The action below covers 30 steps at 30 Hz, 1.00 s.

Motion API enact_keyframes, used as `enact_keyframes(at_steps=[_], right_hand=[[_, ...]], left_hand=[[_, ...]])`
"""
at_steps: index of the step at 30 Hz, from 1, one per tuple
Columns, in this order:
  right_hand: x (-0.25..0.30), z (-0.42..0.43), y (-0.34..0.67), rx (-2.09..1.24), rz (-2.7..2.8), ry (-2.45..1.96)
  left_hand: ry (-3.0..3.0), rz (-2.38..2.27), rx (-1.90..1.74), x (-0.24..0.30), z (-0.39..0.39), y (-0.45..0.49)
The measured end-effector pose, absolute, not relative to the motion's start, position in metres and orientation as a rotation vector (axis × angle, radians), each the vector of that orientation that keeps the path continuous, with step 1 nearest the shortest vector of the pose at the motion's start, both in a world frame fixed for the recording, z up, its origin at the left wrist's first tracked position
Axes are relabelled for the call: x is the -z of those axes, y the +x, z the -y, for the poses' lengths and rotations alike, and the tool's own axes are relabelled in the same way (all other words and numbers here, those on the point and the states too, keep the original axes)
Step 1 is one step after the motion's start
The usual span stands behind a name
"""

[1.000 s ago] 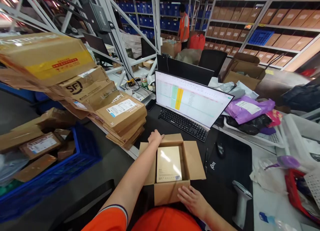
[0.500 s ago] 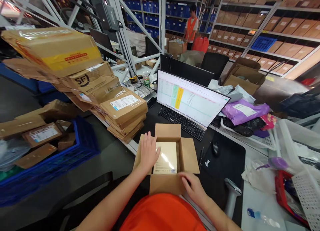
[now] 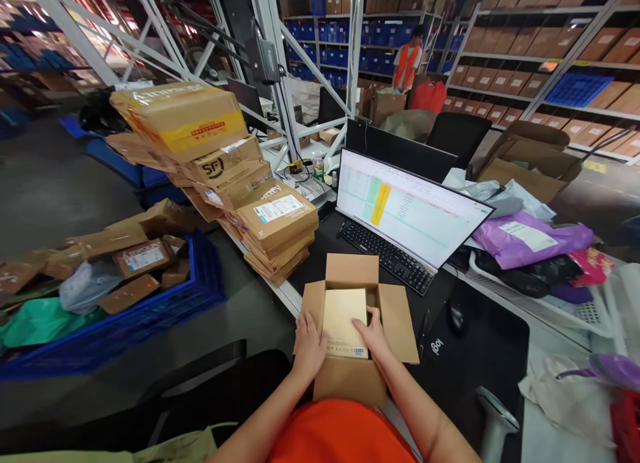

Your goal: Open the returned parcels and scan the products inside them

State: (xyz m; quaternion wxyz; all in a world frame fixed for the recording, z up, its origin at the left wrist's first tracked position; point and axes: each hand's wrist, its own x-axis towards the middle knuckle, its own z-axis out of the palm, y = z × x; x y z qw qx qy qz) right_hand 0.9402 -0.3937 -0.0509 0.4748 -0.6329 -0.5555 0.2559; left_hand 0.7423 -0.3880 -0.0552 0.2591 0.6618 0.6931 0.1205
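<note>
A pale cream box (image 3: 344, 323) with a black-and-white barcode strip sits inside a plain kraft-brown carton (image 3: 350, 383), just above an orange shirt (image 3: 340, 436). The tabletop (image 3: 315, 266) is black. A bright blue crate (image 3: 207, 296) holds brown parcels, and a purple mailer (image 3: 530, 243) bears a white label. One brown parcel (image 3: 180, 121) has a yellow band with a red strip. The monitor (image 3: 413, 206) shows a white spreadsheet with green and yellow columns. Farther off are blue bins (image 3: 385, 63) and a co-worker's orange vest (image 3: 407, 66).

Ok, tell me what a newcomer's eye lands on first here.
In the foreground, the left hand and right hand reach into an open cardboard carton around a cream box. Beyond it glows a monitor showing a spreadsheet, and to the left rises a leaning stack of cardboard mailers.
</note>
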Motion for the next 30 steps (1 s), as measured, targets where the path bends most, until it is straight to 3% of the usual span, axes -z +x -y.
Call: enact_keyframes(at_steps=[7, 12, 20, 24, 28, 30], right_hand=[[0.014, 0.413, 0.932, -0.474, 1.294, -1.595], [-0.015, 0.462, 0.956, -0.402, 1.335, -1.441], [-0.043, 0.526, 0.981, -0.420, 1.396, -1.307], [-0.048, 0.530, 1.013, -0.248, 1.335, -1.702], [-0.011, 0.572, 1.075, 0.225, 0.621, -2.316], [0.018, 0.599, 1.107, 0.064, 0.288, -2.531]], left_hand=[[1.712, -1.828, -0.525, 0.041, 0.392, 0.740], [1.710, -1.453, -0.822, 0.001, 0.388, 0.729], [1.492, -0.724, -0.525, -0.061, 0.397, 0.755], [1.193, -0.805, -0.700, -0.051, 0.398, 0.773], [0.909, -1.121, -1.005, -0.035, 0.388, 0.783], [0.797, -1.227, -1.111, -0.031, 0.382, 0.783]])
